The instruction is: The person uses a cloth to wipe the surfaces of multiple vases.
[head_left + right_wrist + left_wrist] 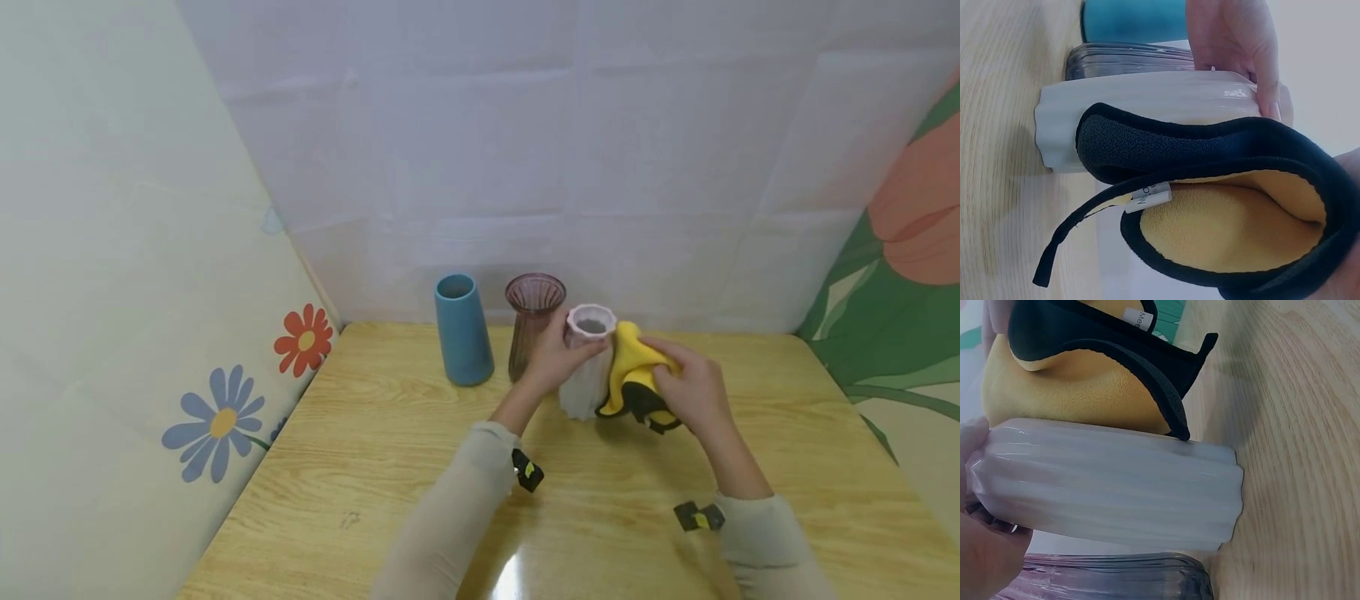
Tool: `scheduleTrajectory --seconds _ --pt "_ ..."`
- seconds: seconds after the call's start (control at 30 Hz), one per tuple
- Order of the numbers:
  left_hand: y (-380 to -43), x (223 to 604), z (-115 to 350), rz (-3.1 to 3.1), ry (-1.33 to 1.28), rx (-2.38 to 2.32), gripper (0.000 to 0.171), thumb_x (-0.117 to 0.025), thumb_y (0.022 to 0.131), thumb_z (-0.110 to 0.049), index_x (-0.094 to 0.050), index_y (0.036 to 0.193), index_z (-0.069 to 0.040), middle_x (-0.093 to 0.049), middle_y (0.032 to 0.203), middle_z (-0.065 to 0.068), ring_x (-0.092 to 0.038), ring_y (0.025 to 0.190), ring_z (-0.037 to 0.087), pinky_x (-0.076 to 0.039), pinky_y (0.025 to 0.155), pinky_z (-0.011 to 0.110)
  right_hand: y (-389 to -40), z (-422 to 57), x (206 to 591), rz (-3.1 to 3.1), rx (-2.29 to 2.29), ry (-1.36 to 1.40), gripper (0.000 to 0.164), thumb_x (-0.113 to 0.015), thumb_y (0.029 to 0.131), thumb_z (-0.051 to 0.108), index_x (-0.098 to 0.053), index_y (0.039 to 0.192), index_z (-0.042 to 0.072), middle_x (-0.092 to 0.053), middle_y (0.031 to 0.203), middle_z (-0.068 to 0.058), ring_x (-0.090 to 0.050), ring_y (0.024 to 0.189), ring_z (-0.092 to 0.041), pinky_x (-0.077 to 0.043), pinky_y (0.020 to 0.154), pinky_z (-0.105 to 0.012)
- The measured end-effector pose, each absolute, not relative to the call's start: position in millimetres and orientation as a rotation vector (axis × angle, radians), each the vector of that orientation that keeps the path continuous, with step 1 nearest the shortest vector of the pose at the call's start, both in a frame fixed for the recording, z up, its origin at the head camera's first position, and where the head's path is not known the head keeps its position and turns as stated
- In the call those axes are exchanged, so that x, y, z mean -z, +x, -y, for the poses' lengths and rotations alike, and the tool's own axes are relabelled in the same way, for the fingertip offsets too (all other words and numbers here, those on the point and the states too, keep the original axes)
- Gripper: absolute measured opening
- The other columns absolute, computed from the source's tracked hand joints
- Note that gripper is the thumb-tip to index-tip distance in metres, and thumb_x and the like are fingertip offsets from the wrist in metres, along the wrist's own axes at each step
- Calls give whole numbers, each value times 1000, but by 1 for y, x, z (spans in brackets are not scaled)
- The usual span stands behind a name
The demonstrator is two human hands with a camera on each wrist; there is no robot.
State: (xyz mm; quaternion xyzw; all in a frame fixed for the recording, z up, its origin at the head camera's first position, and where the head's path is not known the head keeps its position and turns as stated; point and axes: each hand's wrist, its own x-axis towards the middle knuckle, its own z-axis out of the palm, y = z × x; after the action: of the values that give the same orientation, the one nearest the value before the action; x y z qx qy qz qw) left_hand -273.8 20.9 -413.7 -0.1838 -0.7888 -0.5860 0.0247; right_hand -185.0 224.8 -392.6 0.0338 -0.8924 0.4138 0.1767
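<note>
My left hand [551, 360] grips the neck of a white fluted vase [582, 385] with a scalloped rim, its thumb across the front. The vase stands nearly upright on the table; the left wrist view shows its ribbed white side [1110, 481]. In my right hand [693, 392] is a yellow cloth [633, 360] with black edging, pinched between thumb and fingers. The cloth lies against the vase's right side. Its folded yellow inside [1229, 228], a white tag [1149, 197] and a black loop show in the right wrist view. Some right-hand fingers are hidden by the cloth.
A purple glass vase [522, 343] with a flared rim stands just left of the white one, partly behind my left hand. Further left is a blue vase [463, 337]. All are on a wood-grain table [360, 450], near the pale hanging sheet [480, 150] at the back.
</note>
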Motion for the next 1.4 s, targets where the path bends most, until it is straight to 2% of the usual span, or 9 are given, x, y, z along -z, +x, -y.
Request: scheduleTrajectory --seconds 0.4,0.7,1.03,1.4 --pt "-280 418 -39 2424 -558 1833 74 -86 83 -29 -48 145 -16 -60 135 7 -58 123 22 -51 100 40 -191 -235 396 2513 -1145 65 45 -56 89 -1 -69 130 9 -68 119 -24 -45 51 -15 -42 44 -27" --pt "-284 420 -50 2442 -565 1817 77 -86 82 -35 -47 146 -19 -61 136 5 -58 125 22 -52 99 42 -192 -243 393 2507 -1152 41 45 -56 89 0 -69 130 9 -68 118 -24 -43 49 -12 -40 42 -26" --pt "-291 417 -58 2439 -597 1792 76 -85 82 -37 -47 145 -19 -61 135 4 -59 123 21 -52 100 41 -197 -249 390 2502 -1091 29 42 -57 90 1 -70 129 8 -68 121 -24 -46 58 -19 -42 46 -27" --pt "-301 416 -64 2445 -579 1804 76 -85 81 -39 -48 145 -21 -61 135 3 -58 125 21 -51 102 41 -206 -250 387 2506 -1106 17 43 -56 89 3 -69 130 8 -68 117 -23 -44 52 -16 -41 44 -27"
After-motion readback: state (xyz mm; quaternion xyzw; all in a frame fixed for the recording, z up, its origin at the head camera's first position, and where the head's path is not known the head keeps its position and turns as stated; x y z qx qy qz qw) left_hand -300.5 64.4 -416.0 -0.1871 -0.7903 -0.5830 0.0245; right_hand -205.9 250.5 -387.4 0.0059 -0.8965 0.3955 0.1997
